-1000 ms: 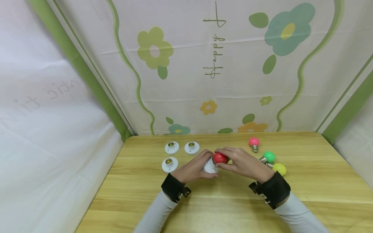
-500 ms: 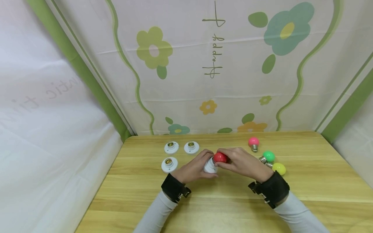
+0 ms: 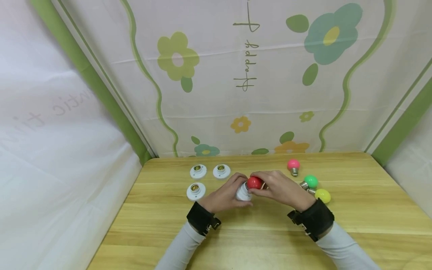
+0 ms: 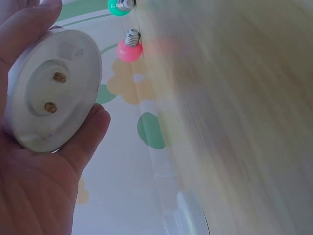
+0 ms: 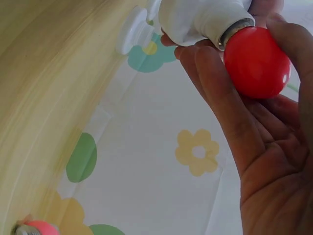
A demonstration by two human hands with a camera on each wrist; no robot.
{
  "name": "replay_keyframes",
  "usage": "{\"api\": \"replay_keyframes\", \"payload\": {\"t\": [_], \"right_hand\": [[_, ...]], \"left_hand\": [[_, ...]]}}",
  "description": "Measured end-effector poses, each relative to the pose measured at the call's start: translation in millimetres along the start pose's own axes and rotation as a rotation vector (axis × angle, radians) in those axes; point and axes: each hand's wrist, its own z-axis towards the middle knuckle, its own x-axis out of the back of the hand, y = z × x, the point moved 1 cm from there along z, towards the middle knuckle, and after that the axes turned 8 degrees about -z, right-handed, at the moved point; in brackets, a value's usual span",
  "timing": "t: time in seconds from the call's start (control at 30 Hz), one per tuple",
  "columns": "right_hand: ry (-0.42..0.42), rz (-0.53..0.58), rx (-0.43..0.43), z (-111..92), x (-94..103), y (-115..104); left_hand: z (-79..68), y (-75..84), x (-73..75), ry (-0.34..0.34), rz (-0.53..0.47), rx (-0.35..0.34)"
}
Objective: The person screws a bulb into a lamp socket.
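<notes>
My left hand (image 3: 225,195) grips a white round lamp holder (image 3: 243,193) by its base, above the middle of the table. In the left wrist view the underside of the lamp holder (image 4: 56,93) faces the camera, showing two brass screws. My right hand (image 3: 278,187) holds a red light bulb (image 3: 254,183) between thumb and fingers. The right wrist view shows the red bulb (image 5: 257,62) with its metal base mostly inside the socket's mouth, a narrow silver band still showing. The bulb and holder tilt toward the right hand.
Several things lie on the wooden table (image 3: 236,243). Three white lamp holders (image 3: 198,171) stand at the back left. A pink bulb (image 3: 293,165), a green bulb (image 3: 311,181) and a yellow bulb (image 3: 323,196) lie at the right. A flowered cloth (image 3: 216,97) hangs behind the table.
The right hand's fingers shift slightly around the red bulb. The left hand keeps the lamp holder in nearly the same spot.
</notes>
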Motion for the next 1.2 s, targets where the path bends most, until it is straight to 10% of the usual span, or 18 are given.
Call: {"api": "replay_keyframes", "payload": {"t": [0.43,1.2], "right_hand": [[0.120,-0.064,0.085,1,-0.6,-2],[0.077,-0.091,0.038,-7,-4.1,11]], "left_hand": [[-0.5,-2.5,-2.5,-0.001,-0.019,-0.019],[-11.8,-12.9,13.3,-0.011,-0.130,0.063]]}}
